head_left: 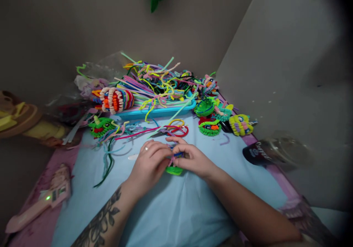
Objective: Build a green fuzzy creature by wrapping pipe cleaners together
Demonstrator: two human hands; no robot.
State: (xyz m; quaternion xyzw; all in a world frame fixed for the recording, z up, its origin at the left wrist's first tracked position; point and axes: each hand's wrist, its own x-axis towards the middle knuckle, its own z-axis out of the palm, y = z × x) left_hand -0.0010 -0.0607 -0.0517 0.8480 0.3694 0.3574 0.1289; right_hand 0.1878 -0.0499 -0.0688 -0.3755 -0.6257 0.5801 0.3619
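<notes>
Pipe-cleaner piece (174, 170): a small, bright green fuzzy pad with blue and pink strands on top. It sits at the centre of the view, low on the cloth between both hands, which seems to steady it.
Left hand (150, 162): at 9 o'clock of the piece, fingers curled together and pinching its strands. A ring shows on one finger.
Right hand (193, 158): at 3 o'clock of the piece, thumb and fingers closed on the same strands. Its fingertips meet the left hand's, probably to keep the strands taut.
Blue cloth (176, 210): covers the table under everything.
Blue tray (161, 111): at 12 o'clock, heaped with loose coloured pipe cleaners, some spilling over its front edge, within easy reach.
Loose strands (176, 130): red, pink and yellow, lying between the hands and the tray.
Green figure (100, 125): fuzzy, at 10 o'clock, beside the tray.
Yellow figure (241, 125): at 2 o'clock with other fuzzy figures, set along the wall, apart from the hands.
Glue gun (41, 203): pink, at 8 o'clock near the table edge, green light on, well apart from the hands.
Bottle (275, 151): at 3 o'clock, clear with a dark label, blurred.
</notes>
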